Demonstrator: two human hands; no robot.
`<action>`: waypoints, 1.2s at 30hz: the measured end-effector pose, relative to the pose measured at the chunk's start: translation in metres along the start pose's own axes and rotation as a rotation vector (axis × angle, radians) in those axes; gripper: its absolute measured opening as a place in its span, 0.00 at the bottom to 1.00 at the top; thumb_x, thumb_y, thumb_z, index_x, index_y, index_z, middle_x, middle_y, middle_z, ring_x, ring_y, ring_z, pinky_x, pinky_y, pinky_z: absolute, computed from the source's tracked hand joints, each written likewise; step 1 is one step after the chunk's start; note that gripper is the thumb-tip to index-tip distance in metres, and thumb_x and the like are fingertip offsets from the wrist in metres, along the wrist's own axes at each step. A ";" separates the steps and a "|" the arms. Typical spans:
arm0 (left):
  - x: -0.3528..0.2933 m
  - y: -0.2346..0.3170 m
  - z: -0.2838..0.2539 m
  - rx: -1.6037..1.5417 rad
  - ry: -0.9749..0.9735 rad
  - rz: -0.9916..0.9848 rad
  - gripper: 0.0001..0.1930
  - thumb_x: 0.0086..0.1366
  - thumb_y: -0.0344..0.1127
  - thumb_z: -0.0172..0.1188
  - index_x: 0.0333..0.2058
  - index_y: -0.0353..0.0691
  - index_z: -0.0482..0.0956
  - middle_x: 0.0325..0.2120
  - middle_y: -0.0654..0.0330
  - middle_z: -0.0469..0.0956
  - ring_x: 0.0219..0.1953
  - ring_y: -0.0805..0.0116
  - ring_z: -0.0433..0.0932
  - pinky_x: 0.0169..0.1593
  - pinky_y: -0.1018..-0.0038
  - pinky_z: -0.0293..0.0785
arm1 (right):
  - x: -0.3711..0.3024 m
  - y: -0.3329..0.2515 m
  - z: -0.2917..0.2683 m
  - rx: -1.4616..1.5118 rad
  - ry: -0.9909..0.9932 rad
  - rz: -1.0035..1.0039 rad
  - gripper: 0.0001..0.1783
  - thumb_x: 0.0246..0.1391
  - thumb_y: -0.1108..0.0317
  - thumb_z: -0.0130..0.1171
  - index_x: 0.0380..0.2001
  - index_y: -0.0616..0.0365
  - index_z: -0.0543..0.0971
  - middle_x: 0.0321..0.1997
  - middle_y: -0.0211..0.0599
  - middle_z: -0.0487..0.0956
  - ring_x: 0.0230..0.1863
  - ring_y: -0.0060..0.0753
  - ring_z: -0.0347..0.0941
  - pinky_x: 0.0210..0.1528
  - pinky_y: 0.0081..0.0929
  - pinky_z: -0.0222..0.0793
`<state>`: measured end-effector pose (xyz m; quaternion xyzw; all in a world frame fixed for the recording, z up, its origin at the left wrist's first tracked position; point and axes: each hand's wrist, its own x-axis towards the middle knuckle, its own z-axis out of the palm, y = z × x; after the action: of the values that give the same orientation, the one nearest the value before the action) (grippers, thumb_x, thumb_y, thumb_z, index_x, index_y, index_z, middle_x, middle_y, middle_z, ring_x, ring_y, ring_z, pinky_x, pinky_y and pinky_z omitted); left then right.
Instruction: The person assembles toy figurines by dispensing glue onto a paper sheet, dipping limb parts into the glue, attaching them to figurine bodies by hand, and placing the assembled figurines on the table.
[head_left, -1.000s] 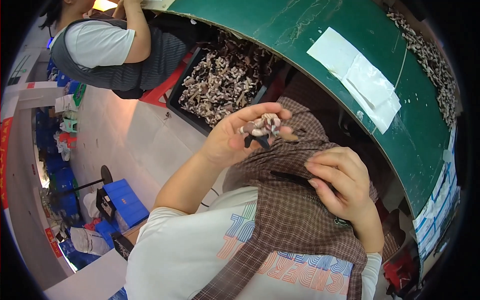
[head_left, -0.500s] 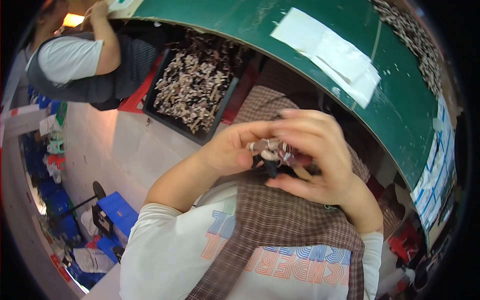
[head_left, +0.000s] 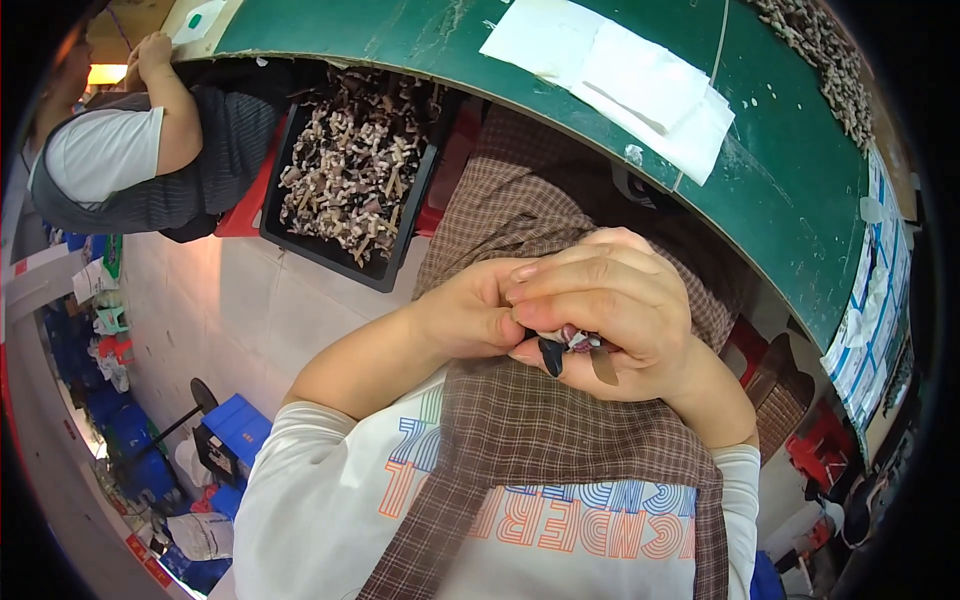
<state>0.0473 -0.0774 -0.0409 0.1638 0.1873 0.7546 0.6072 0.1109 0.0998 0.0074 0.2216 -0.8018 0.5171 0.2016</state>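
In front of my chest, both hands are closed together around a small figure-like piece [head_left: 553, 356] with black, beige, maroon and white parts. My left hand [head_left: 470, 312] pinches its left end between thumb and fingers. Curled over the top is my right hand [head_left: 625, 310], its thumb underneath. A flat brown part sticks out below the right fingers, and most of the piece is hidden. Beyond my left forearm, a black tray [head_left: 330, 273] holds a heap of similar small pieces [head_left: 350, 185].
A green curved table [head_left: 790, 235] arcs across the far side, bearing white paper sheets [head_left: 640, 80] and a row of small pieces [head_left: 825, 75] at right. A seated person [head_left: 110, 155] works at far left. A blue box [head_left: 238, 430] stands among clutter at left.
My hands have closed more tightly around the piece, hiding more of it. The view has shifted, so the table, tray and other person appear farther left.
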 end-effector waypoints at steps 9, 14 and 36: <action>0.002 -0.005 -0.012 -0.047 0.007 -0.012 0.30 0.59 0.49 0.67 0.52 0.32 0.70 0.44 0.61 0.76 0.48 0.72 0.75 0.52 0.75 0.72 | -0.007 0.008 0.004 0.062 0.045 0.066 0.22 0.35 0.69 0.74 0.38 0.55 0.80 0.40 0.34 0.83 0.43 0.38 0.80 0.43 0.32 0.70; 0.014 0.004 0.013 0.239 0.312 0.002 0.43 0.60 0.59 0.62 0.62 0.32 0.60 0.58 0.51 0.65 0.60 0.61 0.67 0.60 0.66 0.66 | -0.007 0.008 -0.014 -0.078 0.041 0.028 0.21 0.36 0.67 0.75 0.38 0.53 0.81 0.42 0.35 0.82 0.48 0.40 0.77 0.47 0.35 0.69; 0.024 0.003 0.020 1.211 0.309 0.437 0.34 0.47 0.36 0.75 0.53 0.33 0.73 0.55 0.45 0.72 0.55 0.54 0.74 0.56 0.66 0.72 | -0.024 0.013 -0.006 -0.149 0.213 0.195 0.19 0.28 0.71 0.71 0.32 0.55 0.81 0.36 0.35 0.80 0.36 0.40 0.77 0.37 0.31 0.72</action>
<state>0.0490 -0.0533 -0.0215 0.4002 0.6258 0.6367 0.2068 0.1238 0.1137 -0.0125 0.0711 -0.8295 0.4940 0.2505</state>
